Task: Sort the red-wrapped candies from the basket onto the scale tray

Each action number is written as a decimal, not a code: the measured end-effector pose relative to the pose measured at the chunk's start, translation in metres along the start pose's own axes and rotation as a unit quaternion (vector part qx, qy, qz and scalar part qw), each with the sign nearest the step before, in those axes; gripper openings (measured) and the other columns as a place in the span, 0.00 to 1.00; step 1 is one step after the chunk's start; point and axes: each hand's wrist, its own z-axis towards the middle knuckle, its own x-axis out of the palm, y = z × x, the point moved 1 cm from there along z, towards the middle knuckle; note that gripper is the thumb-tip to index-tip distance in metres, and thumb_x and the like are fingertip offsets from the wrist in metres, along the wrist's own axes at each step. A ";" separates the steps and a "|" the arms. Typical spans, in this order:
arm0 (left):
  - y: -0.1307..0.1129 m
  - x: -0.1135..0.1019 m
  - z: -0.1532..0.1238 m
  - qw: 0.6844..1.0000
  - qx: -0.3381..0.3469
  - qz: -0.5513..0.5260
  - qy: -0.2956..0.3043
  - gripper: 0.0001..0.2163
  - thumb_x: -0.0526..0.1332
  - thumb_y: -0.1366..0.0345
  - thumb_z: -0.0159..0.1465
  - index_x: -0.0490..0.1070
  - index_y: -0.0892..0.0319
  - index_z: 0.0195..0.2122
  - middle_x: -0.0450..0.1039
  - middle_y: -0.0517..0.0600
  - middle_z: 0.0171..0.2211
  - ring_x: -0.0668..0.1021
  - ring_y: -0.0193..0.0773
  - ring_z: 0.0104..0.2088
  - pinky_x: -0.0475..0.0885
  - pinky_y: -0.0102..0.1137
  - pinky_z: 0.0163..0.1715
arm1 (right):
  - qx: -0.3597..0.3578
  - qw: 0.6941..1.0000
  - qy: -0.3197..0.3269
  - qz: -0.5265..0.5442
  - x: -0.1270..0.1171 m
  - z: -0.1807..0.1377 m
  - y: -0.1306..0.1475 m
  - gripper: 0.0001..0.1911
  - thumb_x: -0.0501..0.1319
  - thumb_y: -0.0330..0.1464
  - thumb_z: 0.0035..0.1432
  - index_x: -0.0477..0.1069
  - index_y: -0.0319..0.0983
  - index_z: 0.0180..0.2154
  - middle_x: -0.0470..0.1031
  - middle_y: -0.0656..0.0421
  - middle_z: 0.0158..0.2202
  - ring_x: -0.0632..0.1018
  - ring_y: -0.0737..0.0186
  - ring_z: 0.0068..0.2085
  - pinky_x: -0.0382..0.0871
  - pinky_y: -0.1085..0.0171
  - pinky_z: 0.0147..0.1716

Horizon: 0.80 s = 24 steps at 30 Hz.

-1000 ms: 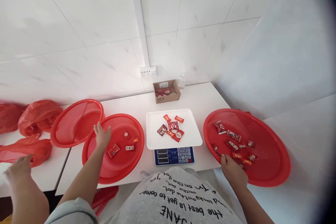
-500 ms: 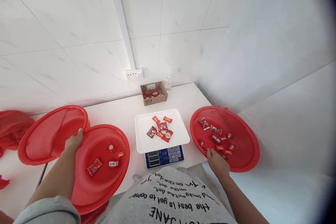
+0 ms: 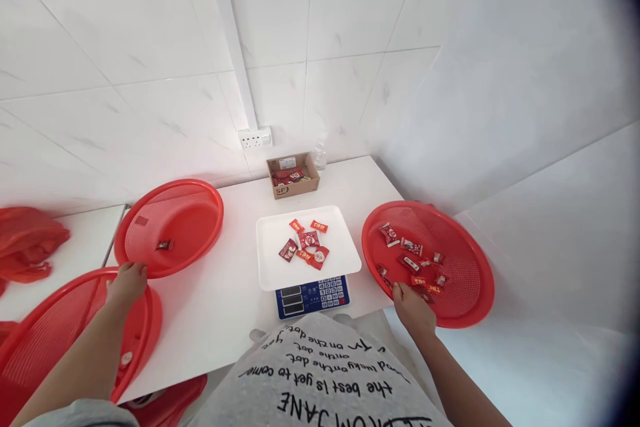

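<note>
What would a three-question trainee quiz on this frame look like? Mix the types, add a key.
1. True or false: the brown rectangular cardboard box stands nearer the white marbled wall than the white rectangular scale tray does.

2. Multiple choice: of the two hands, the right hand is holding the edge of what?
A) the cardboard box
B) the scale tray
C) the round red plastic basket on the right

3. Short answer: what colour is the rectangular keypad panel just in front of the scale tray?

Key: 1) True. 2) C. 3) Blue.
</note>
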 end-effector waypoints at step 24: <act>-0.144 0.032 -0.054 0.954 0.282 -0.095 0.038 0.19 0.45 0.58 0.66 0.66 0.63 0.50 0.74 0.59 0.45 0.75 0.49 0.45 0.63 0.42 0.51 | -0.006 1.000 0.013 0.026 -0.008 0.000 0.003 0.23 0.40 0.38 0.62 0.69 0.38 0.45 0.76 0.49 0.44 0.77 0.51 0.43 0.67 0.60 0.35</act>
